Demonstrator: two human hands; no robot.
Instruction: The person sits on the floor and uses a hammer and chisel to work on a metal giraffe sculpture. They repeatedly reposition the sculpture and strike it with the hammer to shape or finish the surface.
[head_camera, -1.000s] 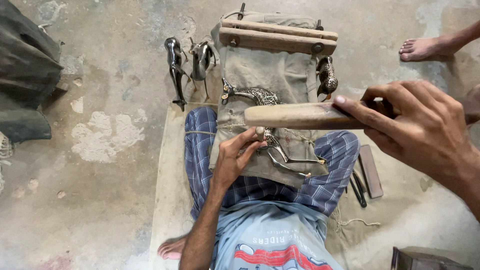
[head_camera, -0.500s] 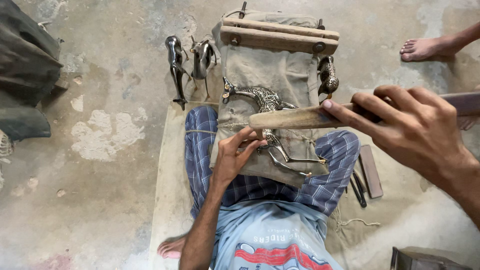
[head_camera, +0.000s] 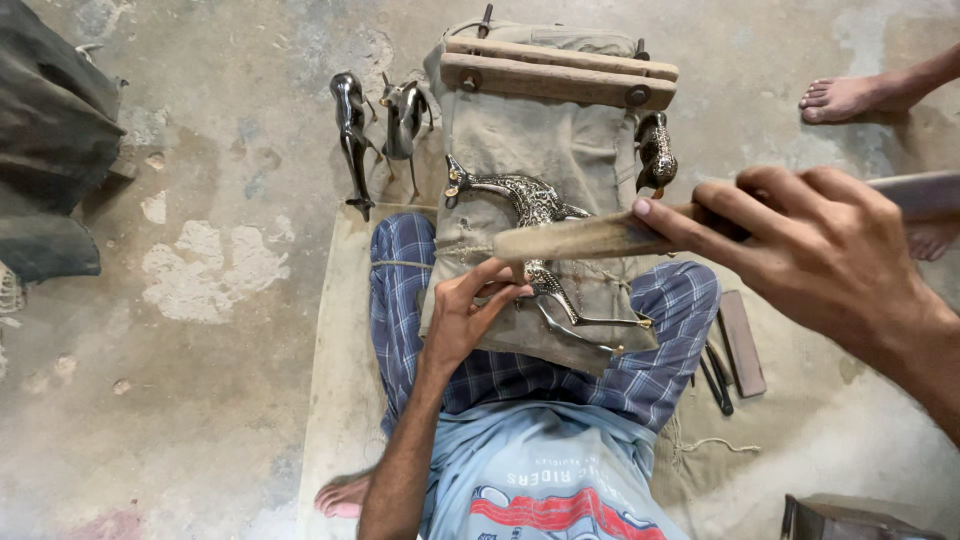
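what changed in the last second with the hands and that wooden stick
The right hand drew the wooden stick to the right and tilted its right end up, gripping it throughout. The left hand kept steadying the metal figure on the canvas-covered block. The figures beside it did not move.

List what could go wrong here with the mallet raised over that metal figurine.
1. The left hand grips close to the spot on the metal deer figurine under the wooden mallet; a stray blow from the right hand might hit the fingers.
2. The figurine lies on cloth over the lap; it may slip when struck.
3. The finished figurines stand on the floor near the cloth; a jolt could topple them.
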